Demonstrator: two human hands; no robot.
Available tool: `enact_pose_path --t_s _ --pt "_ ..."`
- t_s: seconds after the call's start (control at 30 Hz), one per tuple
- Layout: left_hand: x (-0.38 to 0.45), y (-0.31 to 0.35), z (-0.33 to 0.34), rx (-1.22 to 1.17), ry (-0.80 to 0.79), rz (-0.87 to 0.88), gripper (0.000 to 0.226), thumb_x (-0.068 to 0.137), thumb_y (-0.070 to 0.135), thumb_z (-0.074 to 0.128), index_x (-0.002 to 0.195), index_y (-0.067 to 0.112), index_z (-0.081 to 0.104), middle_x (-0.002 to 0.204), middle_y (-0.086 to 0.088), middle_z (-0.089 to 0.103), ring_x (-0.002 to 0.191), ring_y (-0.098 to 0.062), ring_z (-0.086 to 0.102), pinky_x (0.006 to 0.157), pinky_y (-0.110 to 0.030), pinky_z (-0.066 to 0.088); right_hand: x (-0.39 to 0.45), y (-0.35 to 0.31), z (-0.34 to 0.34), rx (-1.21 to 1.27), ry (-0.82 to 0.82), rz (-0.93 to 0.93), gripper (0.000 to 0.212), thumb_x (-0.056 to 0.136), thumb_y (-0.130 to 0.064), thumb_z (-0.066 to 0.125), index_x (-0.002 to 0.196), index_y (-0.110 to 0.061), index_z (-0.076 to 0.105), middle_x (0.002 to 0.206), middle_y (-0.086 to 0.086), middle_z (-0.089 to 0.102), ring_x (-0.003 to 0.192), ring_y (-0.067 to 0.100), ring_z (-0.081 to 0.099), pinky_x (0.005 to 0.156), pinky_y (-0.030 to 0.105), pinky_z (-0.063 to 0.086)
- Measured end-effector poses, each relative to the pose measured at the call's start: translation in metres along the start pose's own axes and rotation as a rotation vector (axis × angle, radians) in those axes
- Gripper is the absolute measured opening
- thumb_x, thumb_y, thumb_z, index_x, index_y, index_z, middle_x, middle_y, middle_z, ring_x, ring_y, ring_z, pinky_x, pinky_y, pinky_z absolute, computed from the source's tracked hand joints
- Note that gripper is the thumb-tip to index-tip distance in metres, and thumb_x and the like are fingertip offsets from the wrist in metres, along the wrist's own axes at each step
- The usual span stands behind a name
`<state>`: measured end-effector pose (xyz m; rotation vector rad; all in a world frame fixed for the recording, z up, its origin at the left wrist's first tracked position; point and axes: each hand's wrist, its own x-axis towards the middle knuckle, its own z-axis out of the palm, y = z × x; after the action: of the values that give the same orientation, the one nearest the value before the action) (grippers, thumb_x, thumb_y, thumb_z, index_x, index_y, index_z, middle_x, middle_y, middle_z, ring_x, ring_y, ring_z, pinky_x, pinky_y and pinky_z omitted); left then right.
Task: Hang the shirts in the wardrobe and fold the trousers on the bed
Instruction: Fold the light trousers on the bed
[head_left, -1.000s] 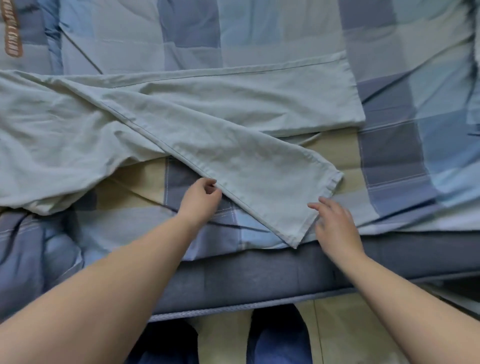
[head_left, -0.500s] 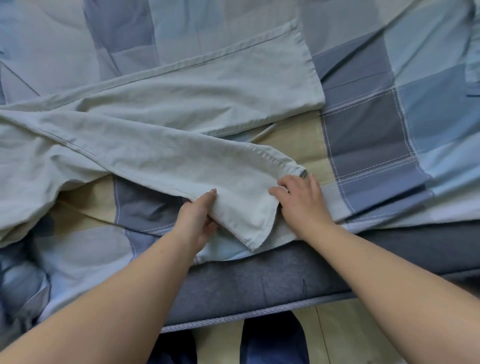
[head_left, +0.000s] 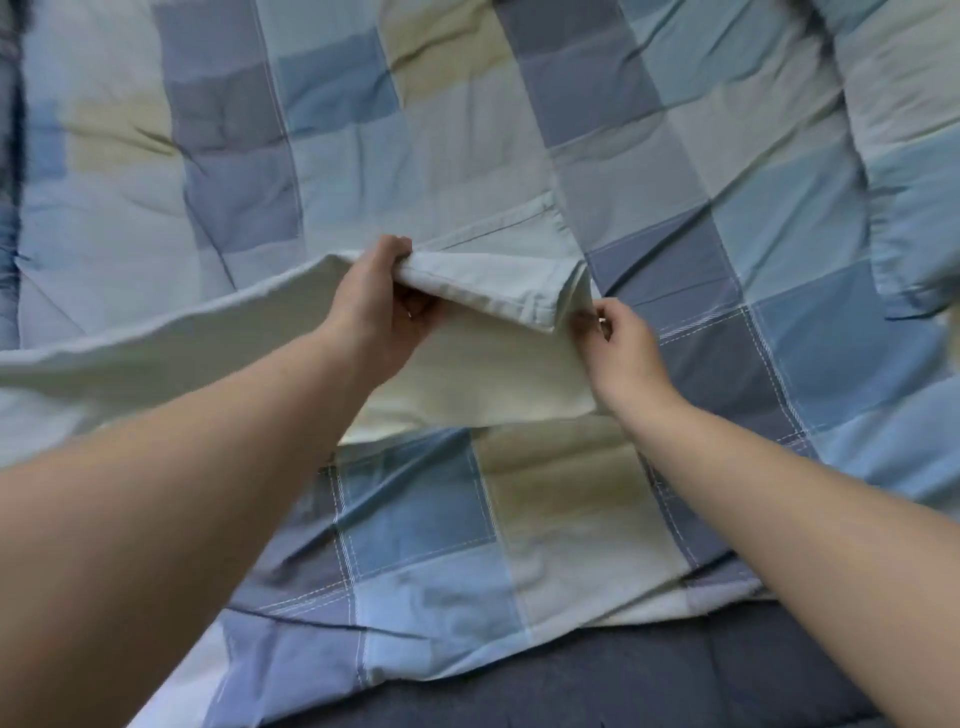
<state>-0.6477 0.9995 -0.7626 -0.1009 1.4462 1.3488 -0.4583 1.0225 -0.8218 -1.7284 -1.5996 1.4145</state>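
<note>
Pale grey-green trousers (head_left: 208, 332) stretch across the bed from the left edge of the view to the middle. One leg is lifted off the bed and held over the other leg (head_left: 519, 234), which lies flat behind it. My left hand (head_left: 384, 306) grips the lifted leg's upper edge, fingers curled over the cloth. My right hand (head_left: 618, 343) pinches the hem corner of that same leg at its right end. The underside of the raised leg hangs down between my hands.
A checked quilt (head_left: 571, 130) in blue, grey and tan covers the bed under the trousers. The dark blue mattress edge (head_left: 597, 675) runs along the bottom of the view, close to me.
Both hands took hold of the near trouser leg's end and lifted it off the quilt, carrying it up and away toward the far leg. The view has moved forward over the bed.
</note>
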Motion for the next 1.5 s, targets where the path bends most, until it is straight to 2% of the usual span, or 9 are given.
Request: enact_pose_path --t_s 0.17,0.3,0.5,0.77,0.93,1.13,1.27,1.4,1.5 --pt "0.043 0.019 0.041 0.209 -0.075 0.036 0.008 0.094 0.021 0.048 0.088 0.016 0.051 0.091 -0.003 0.063 0.085 -0.017 0.065 0.077 -0.033 0.053 0.065 -0.010 -0.009 -0.054 0.057 0.097 0.023 0.095 -0.029 0.050 0.111 -0.018 0.063 0.105 0.001 0.063 0.098 0.020 0.058 0.087 0.032 0.047" --pt "0.062 -0.024 0.026 0.587 -0.055 0.033 0.029 0.093 0.037 0.054 0.120 0.024 0.053 0.119 -0.001 0.057 0.112 -0.017 0.056 0.093 -0.036 0.044 0.080 0.032 -0.005 -0.028 0.044 0.278 0.010 0.089 -0.022 0.057 0.096 -0.023 0.064 0.096 0.003 0.065 0.105 0.031 0.062 0.093 0.047 0.050" --pt "0.045 -0.091 -0.036 1.534 -0.134 0.561 0.037 0.086 0.019 0.062 0.122 0.015 0.054 0.140 -0.005 0.046 0.129 -0.023 0.041 0.100 -0.027 0.031 0.061 0.047 -0.002 -0.074 0.091 0.272 0.021 0.088 -0.041 0.060 0.091 -0.021 0.062 0.088 -0.001 0.061 0.093 0.023 0.058 0.089 0.035 0.048" --pt "0.036 -0.108 -0.074 1.820 -0.192 0.660 0.044 0.089 0.015 0.058 0.130 0.033 0.056 0.158 -0.006 0.020 0.148 -0.028 0.008 0.116 -0.050 0.006 0.063 0.034 0.015 -0.329 -0.021 0.285 0.032 0.090 -0.039 0.046 0.067 -0.018 0.043 0.086 0.008 0.053 0.091 0.029 0.049 0.070 0.034 0.038" --pt "0.028 -0.106 -0.082 1.933 -0.243 0.682 0.050 0.091 0.019 0.055 0.137 0.036 0.048 0.159 -0.007 0.016 0.148 -0.028 0.005 0.117 -0.051 0.006 0.054 0.032 0.011 -0.078 -0.083 0.367 0.019 0.079 -0.031 0.052 0.067 -0.016 0.053 0.085 0.009 0.055 0.084 0.025 0.053 0.074 0.034 0.042" --pt "0.017 -0.115 -0.107 1.993 -0.256 0.807 0.052 0.071 0.008 0.073 0.121 0.021 0.063 0.151 -0.019 0.034 0.138 -0.041 0.033 0.104 -0.063 0.029 0.046 0.056 -0.032 0.204 0.207 0.393 0.015 0.069 -0.025 0.055 0.058 -0.021 0.045 0.066 0.004 0.044 0.071 0.019 0.041 0.065 0.035 0.036" --pt "0.004 -0.123 -0.127 1.981 -0.256 0.887 0.054 0.054 -0.001 0.078 0.104 0.016 0.069 0.139 -0.018 0.050 0.119 -0.040 0.055 0.086 -0.051 0.048 0.030 0.071 -0.063 0.386 0.460 0.448 0.018 0.071 -0.026 0.061 0.059 -0.021 0.048 0.066 -0.003 0.048 0.075 0.018 0.046 0.068 0.031 0.044" --pt "0.003 -0.122 -0.150 1.885 -0.111 0.816 0.048 0.052 -0.010 0.072 0.092 0.016 0.071 0.120 -0.017 0.060 0.091 -0.040 0.061 0.065 -0.040 0.048 0.018 0.081 -0.054 0.653 0.332 0.539 0.003 0.091 -0.027 0.062 0.089 -0.025 0.060 0.107 -0.001 0.062 0.096 0.016 0.060 0.082 0.038 0.055" --pt "0.004 -0.120 -0.153 1.806 -0.161 0.865 0.041 0.053 -0.016 0.070 0.083 0.011 0.072 0.098 -0.016 0.061 0.068 -0.034 0.057 0.049 -0.031 0.043 0.022 0.079 -0.054 0.566 0.336 0.472 0.010 0.092 -0.011 0.059 0.091 -0.021 0.057 0.108 0.000 0.062 0.094 0.013 0.059 0.087 0.038 0.054"
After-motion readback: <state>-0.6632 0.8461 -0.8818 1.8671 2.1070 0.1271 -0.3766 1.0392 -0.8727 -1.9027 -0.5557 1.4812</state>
